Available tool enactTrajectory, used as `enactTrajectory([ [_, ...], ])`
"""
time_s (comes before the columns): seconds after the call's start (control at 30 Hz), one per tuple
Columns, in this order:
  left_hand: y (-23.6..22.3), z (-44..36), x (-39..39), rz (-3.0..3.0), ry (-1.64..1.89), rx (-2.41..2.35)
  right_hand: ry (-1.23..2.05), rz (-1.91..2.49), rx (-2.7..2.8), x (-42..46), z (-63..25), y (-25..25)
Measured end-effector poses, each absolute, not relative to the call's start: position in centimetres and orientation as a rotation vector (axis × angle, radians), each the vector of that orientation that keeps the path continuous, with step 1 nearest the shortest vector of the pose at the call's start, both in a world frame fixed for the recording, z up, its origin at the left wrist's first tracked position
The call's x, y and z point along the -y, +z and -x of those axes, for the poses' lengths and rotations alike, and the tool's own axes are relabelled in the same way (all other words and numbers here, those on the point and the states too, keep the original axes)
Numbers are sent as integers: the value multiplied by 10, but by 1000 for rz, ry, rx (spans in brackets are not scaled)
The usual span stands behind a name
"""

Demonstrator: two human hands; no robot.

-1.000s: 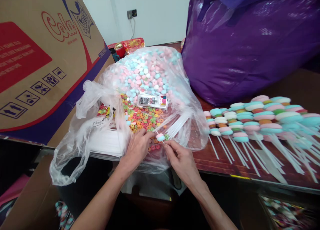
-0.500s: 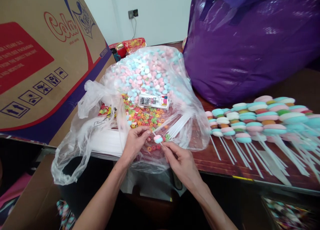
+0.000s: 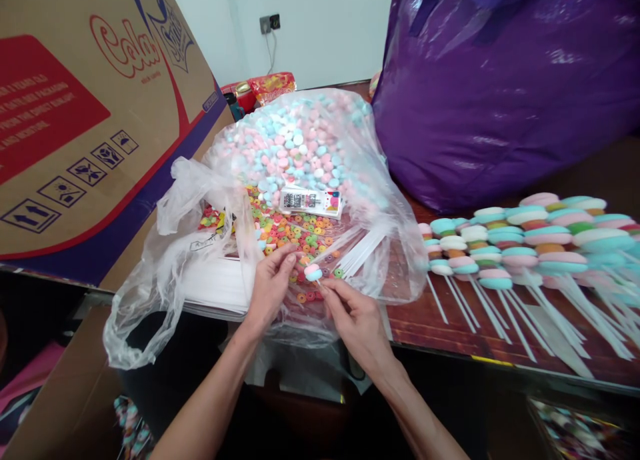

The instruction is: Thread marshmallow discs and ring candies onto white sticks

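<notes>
Carrying one small, puffy pink, white and blue marshmallow (image 3: 313, 273), the thin white plastic stick (image 3: 319, 283) sits between the two hands, its lower part pinched by the right hand (image 3: 363, 317). That thumb and forefinger are closed firmly on it, just below the marshmallow. The stick's long axis slants from this pinch up and leftward, away from the person, its tip pointing at the left fingertips; the marshmallow's coloured layers lie across it.

The left hand (image 3: 273, 280) has thumb and forefinger nearly together just beside the tip; whether they hold a ring is too small to make out. The step in hand looks like threading pieces onto the stick, and the next move seems to call for lining up a hole with the tip while the right pinch stays steady.

Beyond the grip, small multicoloured cereal-like rings (image 3: 313, 228) spread before a heap of pastel marshmallows (image 3: 300, 140). Loose white sticks (image 3: 363, 250) lie just right of the grip; farther right, loaded marshmallow skewers (image 3: 515, 237) lie on the reddish-brown wooden table (image 3: 425, 327).
</notes>
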State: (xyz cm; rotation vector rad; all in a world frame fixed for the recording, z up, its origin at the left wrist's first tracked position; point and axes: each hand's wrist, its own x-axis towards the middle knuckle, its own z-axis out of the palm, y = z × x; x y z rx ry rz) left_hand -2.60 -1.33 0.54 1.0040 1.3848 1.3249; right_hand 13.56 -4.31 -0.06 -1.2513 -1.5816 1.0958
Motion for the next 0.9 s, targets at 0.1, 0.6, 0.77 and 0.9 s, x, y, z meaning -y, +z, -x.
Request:
enactTrajectory([
  [0.1, 8, 28, 13, -935, 1302, -1273, 1137, 1223, 1606, 43, -137, 1],
  [0.6, 21, 18, 21, -597, 1099, -974, 1009, 1171, 1690, 41, -138, -2],
  [0.77, 22, 7, 27, -684, 1026, -974, 1004, 1189, 1571, 40, -129, -9],
  [0.9, 32, 22, 16, -1267, 986, -1369, 1076, 1166, 1515, 33, -131, -4],
])
